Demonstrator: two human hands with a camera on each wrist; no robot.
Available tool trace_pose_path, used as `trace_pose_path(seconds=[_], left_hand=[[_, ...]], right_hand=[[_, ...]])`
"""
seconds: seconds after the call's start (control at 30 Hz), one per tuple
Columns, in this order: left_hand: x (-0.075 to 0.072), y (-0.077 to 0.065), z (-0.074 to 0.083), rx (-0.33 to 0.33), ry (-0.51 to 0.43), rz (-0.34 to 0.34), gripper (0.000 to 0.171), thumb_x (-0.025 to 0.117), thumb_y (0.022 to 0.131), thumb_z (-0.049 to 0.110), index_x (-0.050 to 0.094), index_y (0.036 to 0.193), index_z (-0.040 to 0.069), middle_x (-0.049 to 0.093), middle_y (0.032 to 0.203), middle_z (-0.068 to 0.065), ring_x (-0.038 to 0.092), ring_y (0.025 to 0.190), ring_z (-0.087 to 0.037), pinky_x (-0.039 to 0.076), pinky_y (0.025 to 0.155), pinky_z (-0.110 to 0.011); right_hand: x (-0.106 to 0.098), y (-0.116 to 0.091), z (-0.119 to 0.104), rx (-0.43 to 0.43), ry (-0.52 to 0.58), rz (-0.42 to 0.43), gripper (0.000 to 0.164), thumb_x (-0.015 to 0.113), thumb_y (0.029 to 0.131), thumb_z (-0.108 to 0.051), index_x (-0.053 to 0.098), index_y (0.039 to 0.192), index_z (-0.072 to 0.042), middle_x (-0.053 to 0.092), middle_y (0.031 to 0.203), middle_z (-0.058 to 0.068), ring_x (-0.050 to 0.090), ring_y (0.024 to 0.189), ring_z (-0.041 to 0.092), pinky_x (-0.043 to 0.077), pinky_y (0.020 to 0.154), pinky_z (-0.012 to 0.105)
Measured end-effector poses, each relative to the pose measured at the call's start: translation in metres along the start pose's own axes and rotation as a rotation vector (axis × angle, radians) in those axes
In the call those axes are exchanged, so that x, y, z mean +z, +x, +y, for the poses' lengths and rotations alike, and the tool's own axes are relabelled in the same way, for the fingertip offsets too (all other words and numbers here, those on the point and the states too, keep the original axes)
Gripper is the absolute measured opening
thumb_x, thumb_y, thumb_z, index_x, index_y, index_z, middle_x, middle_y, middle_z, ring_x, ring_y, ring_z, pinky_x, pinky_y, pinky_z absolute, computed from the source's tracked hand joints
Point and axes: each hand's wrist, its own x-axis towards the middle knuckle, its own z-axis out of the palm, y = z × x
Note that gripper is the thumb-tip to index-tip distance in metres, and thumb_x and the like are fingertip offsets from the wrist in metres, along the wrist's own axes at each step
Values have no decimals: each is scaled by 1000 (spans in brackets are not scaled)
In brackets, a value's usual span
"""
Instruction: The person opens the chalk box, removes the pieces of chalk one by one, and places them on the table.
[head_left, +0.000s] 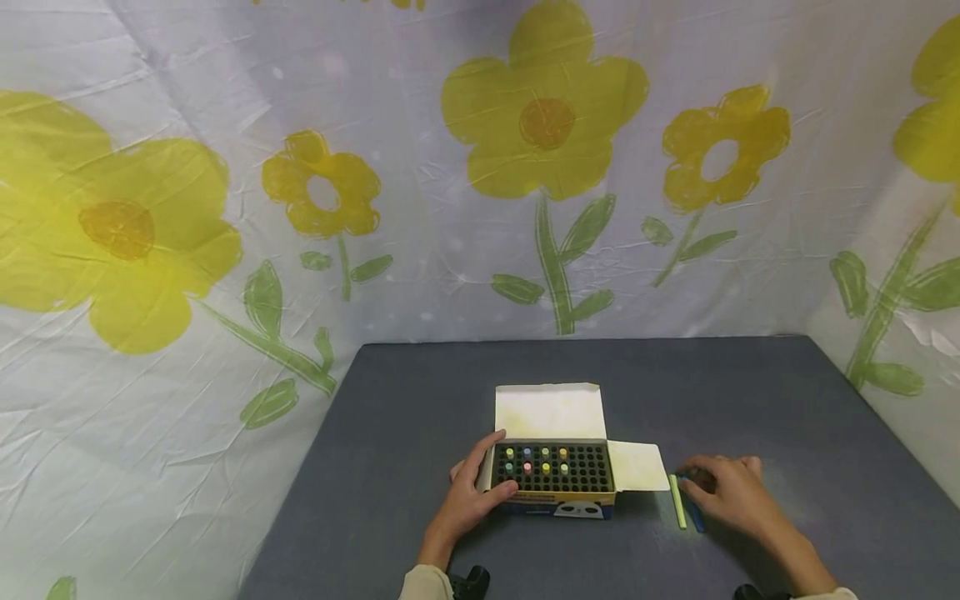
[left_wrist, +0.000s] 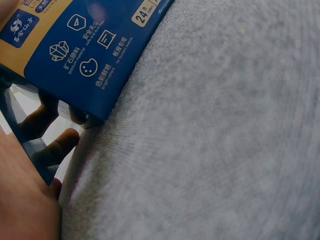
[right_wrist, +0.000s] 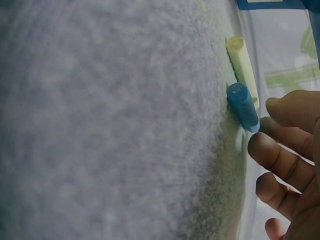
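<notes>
A chalk box (head_left: 558, 497) with a panda on its front stands on the table, lid folded back. Several coloured chalk sticks stand upright in its black holed tray (head_left: 592, 467). My left hand (head_left: 468, 500) holds the box's left side, thumb at the front corner; its fingers also show behind the blue box (left_wrist: 95, 65) in the left wrist view. To the right lie a yellow-green chalk (head_left: 678, 502) and a blue chalk (right_wrist: 243, 106), side by side. My right hand (head_left: 738, 496) hovers at the blue chalk's far end, fingers loosely bent; whether a fingertip touches it is unclear.
The box's white lid (head_left: 550, 410) lies back, and a side flap (head_left: 637, 467) sticks out toward the chalks. Dark grey cloth covers the table (head_left: 420, 400). A flower-printed white curtain (head_left: 435, 275) hangs behind and at both sides.
</notes>
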Motion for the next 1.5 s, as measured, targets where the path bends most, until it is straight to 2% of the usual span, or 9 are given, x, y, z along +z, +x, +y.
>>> trace_pose_path(seconds=[0.27, 0.37, 0.53, 0.67, 0.73, 0.83, 1.2, 1.37, 1.5], left_hand=[[-1, -1, -1, -9, 1, 3, 73, 79, 87, 39, 43, 149, 50, 41, 161, 0, 24, 144, -43, 29, 102, -74], [-1, 0, -3, -3, 1, -2, 73, 78, 87, 38, 42, 150, 50, 40, 162, 1, 22, 144, -43, 28, 102, -73], [-2, 0, -4, 13, 4, -2, 73, 78, 88, 38, 42, 151, 47, 40, 162, -1, 23, 144, -43, 28, 102, -74], [-2, -1, -5, 11, 9, 0, 74, 78, 88, 38, 42, 152, 46, 41, 162, -2, 23, 143, -44, 28, 101, -73], [-2, -1, -6, 5, 8, 0, 74, 78, 88, 38, 41, 151, 47, 41, 162, -1, 23, 144, -43, 28, 102, -73], [-1, -2, -6, -3, 4, -2, 74, 78, 88, 38, 41, 151, 48, 40, 162, 2, 22, 145, -42, 27, 103, -73], [0, -1, -4, 10, -19, -19, 73, 77, 90, 35, 41, 151, 48, 39, 162, 2, 23, 142, -41, 30, 100, -71], [-1, -1, -4, 13, -29, -27, 73, 77, 90, 34, 40, 152, 47, 37, 163, 1, 22, 142, -41, 30, 100, -70], [-1, -1, -3, 1, -36, -20, 74, 78, 89, 35, 41, 152, 48, 38, 162, -1, 22, 140, -41, 33, 98, -69]], right_hand=[[0, 5, -6, -76, 129, 169, 20, 81, 84, -8, 75, 103, -14, 53, 65, -21, 41, 57, -4, 13, 78, 44], [-3, 8, -12, -79, 213, 208, 23, 81, 84, -7, 75, 105, -12, 56, 69, -19, 45, 59, -2, 13, 79, 44], [-7, 12, -23, -65, 343, 205, 26, 81, 86, -8, 74, 110, -9, 65, 77, -14, 55, 66, 0, 17, 85, 49], [-7, 15, -31, -114, 380, 224, 28, 81, 84, -3, 74, 111, -7, 66, 80, -12, 57, 70, 2, 33, 86, 48], [-6, 17, -35, -145, 383, 237, 30, 81, 83, 0, 74, 111, -7, 66, 81, -10, 57, 72, 3, 44, 77, 39], [-6, 19, -41, -171, 405, 244, 30, 81, 82, 2, 73, 110, -7, 66, 82, -9, 57, 73, 4, 48, 68, 30], [0, 27, -61, -170, 452, 221, 30, 81, 84, -1, 72, 111, -10, 63, 87, -10, 53, 78, 9, 42, 77, 32], [8, 34, -75, -240, 465, 237, 31, 82, 81, 1, 73, 110, -8, 64, 87, -6, 49, 77, 12, 40, 74, 33], [17, 38, -87, -289, 487, 240, 32, 83, 79, 1, 73, 108, -8, 64, 87, -4, 46, 78, 11, 30, 81, 32]])
